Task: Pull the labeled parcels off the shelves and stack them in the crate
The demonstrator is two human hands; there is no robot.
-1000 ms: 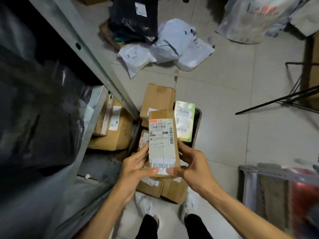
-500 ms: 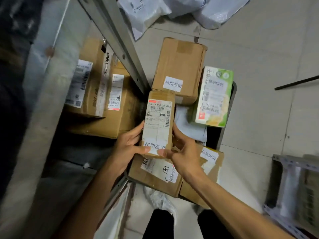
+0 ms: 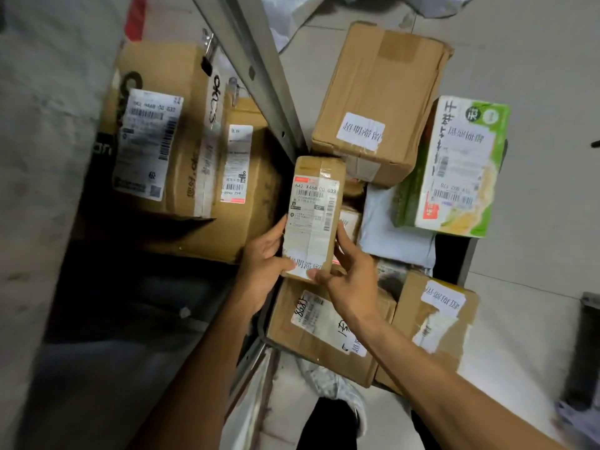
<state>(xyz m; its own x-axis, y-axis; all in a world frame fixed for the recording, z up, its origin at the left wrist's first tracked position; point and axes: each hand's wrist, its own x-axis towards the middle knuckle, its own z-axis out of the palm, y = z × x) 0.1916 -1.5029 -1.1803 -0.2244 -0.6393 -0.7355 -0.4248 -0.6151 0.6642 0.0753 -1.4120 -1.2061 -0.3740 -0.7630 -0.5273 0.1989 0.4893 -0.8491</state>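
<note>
Two hands hold a narrow labelled parcel [image 3: 313, 219] just above the packed crate [image 3: 470, 261] — the left hand [image 3: 264, 264] gripping its near left edge, the right hand [image 3: 352, 277] clasping the near right side. The parcel's long axis runs away from the body, label up, its far end close to the metal shelf post [image 3: 259, 76]. Room looks scarce: a brown box [image 3: 380, 99], a green box [image 3: 454, 167] and a grey mailer bag [image 3: 396, 228] crowd the crate — the likeliest spot lies directly below, atop lower cartons.
</note>
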